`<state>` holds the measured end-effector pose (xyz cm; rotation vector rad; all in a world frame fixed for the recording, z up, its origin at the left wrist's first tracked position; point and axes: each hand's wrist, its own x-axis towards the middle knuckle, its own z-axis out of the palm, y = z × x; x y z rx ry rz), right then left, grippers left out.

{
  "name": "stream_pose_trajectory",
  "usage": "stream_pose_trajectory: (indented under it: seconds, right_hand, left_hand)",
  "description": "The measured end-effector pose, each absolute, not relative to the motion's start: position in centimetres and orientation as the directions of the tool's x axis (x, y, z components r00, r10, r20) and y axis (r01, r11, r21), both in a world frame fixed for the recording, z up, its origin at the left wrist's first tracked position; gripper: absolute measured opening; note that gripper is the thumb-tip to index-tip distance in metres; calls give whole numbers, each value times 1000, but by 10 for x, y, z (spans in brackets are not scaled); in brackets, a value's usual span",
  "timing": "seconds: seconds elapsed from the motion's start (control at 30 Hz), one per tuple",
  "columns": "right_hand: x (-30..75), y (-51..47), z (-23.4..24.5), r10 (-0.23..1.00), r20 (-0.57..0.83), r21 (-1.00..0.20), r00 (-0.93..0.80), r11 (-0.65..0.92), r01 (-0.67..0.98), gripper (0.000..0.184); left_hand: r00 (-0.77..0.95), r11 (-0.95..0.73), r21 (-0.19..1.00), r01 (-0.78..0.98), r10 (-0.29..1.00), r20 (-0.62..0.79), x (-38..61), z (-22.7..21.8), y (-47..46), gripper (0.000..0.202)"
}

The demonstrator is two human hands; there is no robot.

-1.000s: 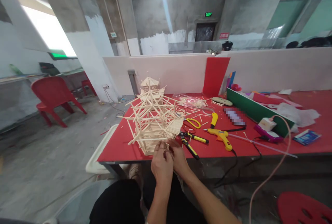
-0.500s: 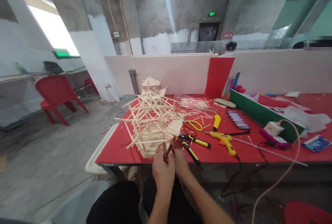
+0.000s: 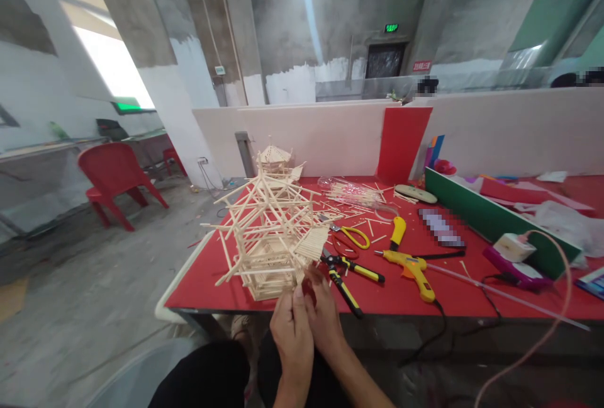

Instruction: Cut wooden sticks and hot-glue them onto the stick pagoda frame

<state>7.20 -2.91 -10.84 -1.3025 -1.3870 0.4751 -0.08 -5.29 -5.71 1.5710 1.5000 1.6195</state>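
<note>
A tall tower model built of thin wooden sticks (image 3: 270,225) stands on the near left corner of the red table (image 3: 406,298). My left hand (image 3: 291,326) and my right hand (image 3: 324,310) are pressed together at the table's front edge, just below the model's base. Both hands have their fingers pinched closed around something small and dark red that I cannot make out. Black and yellow pliers (image 3: 346,272) lie just right of my right hand.
A yellow glue gun (image 3: 411,266), yellow scissors (image 3: 352,236), a yellow knife (image 3: 399,230) and loose sticks (image 3: 352,194) lie on the table. A green board (image 3: 491,222) and a red upright panel (image 3: 401,140) stand behind. A red chair (image 3: 116,175) stands far left.
My hands have drawn back a little from the model's base toward my body, staying pinched together. The view has shifted slightly left and down.
</note>
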Motion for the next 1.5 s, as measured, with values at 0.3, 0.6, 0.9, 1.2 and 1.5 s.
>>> stream_pose_trajectory:
  seconds: [0.3, 0.6, 0.9, 1.2, 1.5]
  right_hand:
    - [100, -57, -78, 870, 407, -859, 277, 263, 438, 37]
    - [135, -54, -36, 871, 389, -876, 301, 249, 413, 28]
    - [165, -29, -20, 832, 367, -896, 416, 197, 397, 29]
    - [176, -26, -31, 815, 413, -850, 406, 186, 493, 29]
    - [179, -30, -39, 841, 364, -867, 401, 149, 475, 30]
  left_hand:
    - [-177, -408, 852, 327, 859, 480, 10, -53, -49, 24]
    - [-157, -273, 953, 135, 943, 292, 26, -54, -43, 20]
    - [8, 142, 903, -405, 988, -152, 83, -36, -20, 32]
    - [26, 86, 918, -388, 996, -82, 92, -51, -15, 29]
    - [29, 72, 937, -342, 997, -66, 89, -59, -22, 29]
